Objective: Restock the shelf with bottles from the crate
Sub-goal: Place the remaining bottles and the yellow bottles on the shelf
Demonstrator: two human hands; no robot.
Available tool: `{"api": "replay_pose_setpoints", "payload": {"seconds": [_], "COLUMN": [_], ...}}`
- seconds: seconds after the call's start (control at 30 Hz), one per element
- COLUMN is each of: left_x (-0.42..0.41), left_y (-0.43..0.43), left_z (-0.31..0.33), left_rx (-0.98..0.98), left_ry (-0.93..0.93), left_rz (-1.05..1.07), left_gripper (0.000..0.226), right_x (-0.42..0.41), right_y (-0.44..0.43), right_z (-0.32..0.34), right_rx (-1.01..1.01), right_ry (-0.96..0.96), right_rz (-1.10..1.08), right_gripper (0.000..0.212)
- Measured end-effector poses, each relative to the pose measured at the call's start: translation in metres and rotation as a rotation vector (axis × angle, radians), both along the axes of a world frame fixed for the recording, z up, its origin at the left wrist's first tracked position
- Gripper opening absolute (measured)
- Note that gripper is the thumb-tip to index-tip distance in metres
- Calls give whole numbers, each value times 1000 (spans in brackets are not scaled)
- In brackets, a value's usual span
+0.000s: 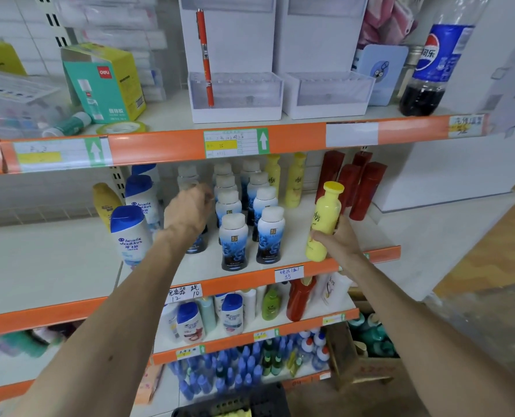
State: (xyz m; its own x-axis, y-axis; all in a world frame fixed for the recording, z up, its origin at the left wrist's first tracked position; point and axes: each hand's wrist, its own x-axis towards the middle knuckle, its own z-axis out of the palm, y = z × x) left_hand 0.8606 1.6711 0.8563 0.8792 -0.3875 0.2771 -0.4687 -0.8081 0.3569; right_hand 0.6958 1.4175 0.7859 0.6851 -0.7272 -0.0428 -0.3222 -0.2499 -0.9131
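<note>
On the middle shelf (69,263), the left hand (187,209) reaches in among the blue-and-white bottles (268,236). It is motion-blurred, its fingers curled over one bottle's hidden cap, and I cannot tell whether they clamp it. The right hand (339,237) wraps its fingers round a yellow bottle (325,218), nearly upright at the shelf's front edge, right of those rows. The black crate (262,401) is cut off by the bottom edge.

Shop; price-tagged shelves (160,145) of toiletries (233,239)
</note>
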Motion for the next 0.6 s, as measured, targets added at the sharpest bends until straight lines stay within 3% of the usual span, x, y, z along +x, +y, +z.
{"api": "replay_pose_setpoints", "payload": {"seconds": [0.27,0.6], "left_x": [-16,-70], "left_y": [7,15], "left_z": [-31,-71], "left_rx": [53,163], "left_ry": [87,193], "left_rz": [88,185], "left_gripper": [32,50], "right_x": [1,7], "right_y": [-26,-57], "right_z": [3,-8], "right_rx": [44,17], "right_ry": [-35,-13], "right_rz": [-11,123], "right_gripper": [60,54]}}
